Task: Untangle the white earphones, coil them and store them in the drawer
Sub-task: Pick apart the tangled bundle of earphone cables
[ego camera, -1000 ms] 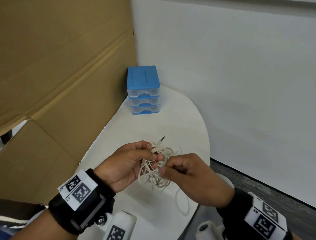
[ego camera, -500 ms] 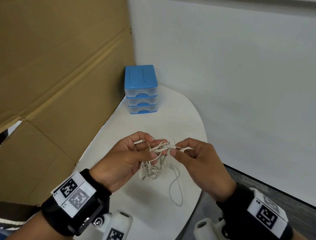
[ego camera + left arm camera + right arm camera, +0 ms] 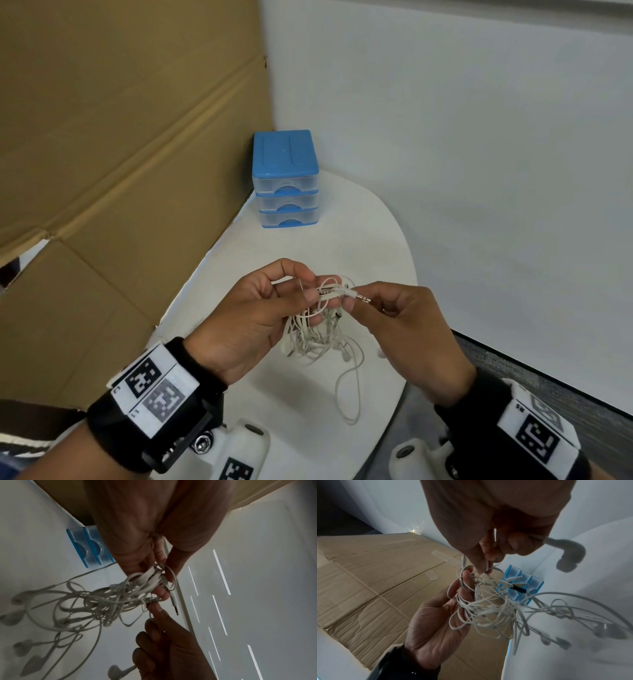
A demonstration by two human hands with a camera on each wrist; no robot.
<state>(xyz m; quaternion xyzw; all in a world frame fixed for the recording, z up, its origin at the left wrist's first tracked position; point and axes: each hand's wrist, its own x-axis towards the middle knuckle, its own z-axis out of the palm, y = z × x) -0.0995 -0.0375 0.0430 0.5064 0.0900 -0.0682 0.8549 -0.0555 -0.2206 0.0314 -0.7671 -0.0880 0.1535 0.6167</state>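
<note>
My right hand (image 3: 407, 329) now pinches the jack plug (image 3: 359, 297); my left hand (image 3: 260, 315) grips the tangled earphones (image 3: 315, 339), frame centre.

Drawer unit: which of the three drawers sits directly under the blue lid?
The top drawer of the drawer unit; the middle and bottom drawers sit stacked beneath it. All three look closed.

— What sort of place is this?
— Probably an office corner or a makeshift recording nook; little of the room shows. A plain white wall (image 3: 479, 137), grey carpet (image 3: 582, 394), a small white table (image 3: 359, 240).
— Anything else?
— Flattened cardboard (image 3: 120, 137) as a screen, and a blue desktop drawer unit (image 3: 285, 178).
</note>
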